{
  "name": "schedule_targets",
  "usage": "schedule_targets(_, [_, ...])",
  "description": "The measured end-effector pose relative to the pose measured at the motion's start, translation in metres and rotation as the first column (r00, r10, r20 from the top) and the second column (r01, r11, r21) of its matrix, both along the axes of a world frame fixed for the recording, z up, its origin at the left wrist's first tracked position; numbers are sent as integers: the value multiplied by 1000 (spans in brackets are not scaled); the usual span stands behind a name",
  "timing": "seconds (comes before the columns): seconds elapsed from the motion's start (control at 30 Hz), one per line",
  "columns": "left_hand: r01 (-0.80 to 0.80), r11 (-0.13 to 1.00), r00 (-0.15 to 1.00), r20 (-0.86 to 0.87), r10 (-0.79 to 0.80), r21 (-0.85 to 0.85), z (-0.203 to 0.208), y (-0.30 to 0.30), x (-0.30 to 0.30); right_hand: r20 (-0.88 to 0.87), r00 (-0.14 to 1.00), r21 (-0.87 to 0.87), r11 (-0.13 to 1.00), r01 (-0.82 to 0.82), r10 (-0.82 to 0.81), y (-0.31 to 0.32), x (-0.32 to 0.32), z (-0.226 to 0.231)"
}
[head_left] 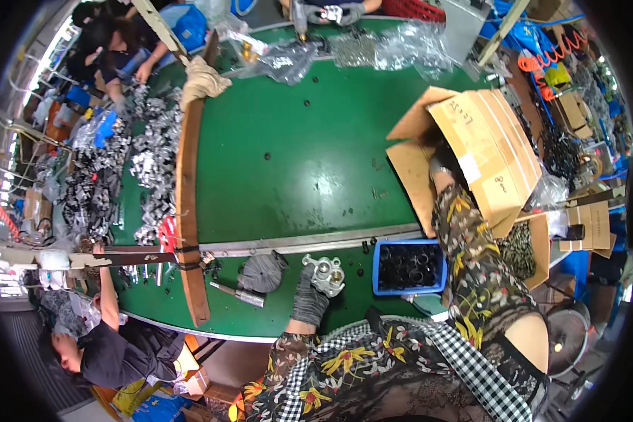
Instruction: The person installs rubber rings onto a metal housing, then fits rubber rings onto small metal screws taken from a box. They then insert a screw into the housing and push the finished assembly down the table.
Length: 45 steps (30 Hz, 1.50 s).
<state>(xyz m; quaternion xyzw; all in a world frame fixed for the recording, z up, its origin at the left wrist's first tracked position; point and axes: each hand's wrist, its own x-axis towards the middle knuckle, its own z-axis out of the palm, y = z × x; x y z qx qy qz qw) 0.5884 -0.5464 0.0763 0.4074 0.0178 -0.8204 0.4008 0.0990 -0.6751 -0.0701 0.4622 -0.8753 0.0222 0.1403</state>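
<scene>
My left hand (pixel 309 299), in a grey knit glove, is closed around a silver cast metal part (pixel 325 275) with several round openings. It is low over the near strip of the green table. My right arm reaches forward into an open cardboard box (pixel 489 148) lying on its side at the right. Only the wrist end of my right hand (pixel 441 172) shows at the box mouth; its fingers are hidden inside. Left of my gloved hand are a balled grey glove (pixel 263 272) and a metal rod-like tool (pixel 238 293).
A blue bin (pixel 409 267) of black rings stands between my arms. A metal rail (pixel 316 241) crosses the green table (pixel 295 176). A wooden beam (pixel 188 190) stands left, beside heaped metal parts (pixel 155 162). Other people work at the left and far side.
</scene>
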Motion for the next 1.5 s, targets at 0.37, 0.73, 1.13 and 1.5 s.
schedule_targets(0.37, [-62,914,993,64,95,-401,70,-74,-19,825,-61,-563,809,-168,562,48,284,261])
schedule_targets(0.73, [80,785,846,458,272,-615,80,-27,-17,527,329,-567,612,-551,784,97,336,291])
schedule_targets(1.13, [196,579,898,382,219,-792,102,-12,-12,767,-68,-588,656,-473,638,104,325,299])
schedule_targets(1.5, [170,697,886,418,201,-697,100,-1,-3,760,-172,-603,581,-547,627,107,316,304])
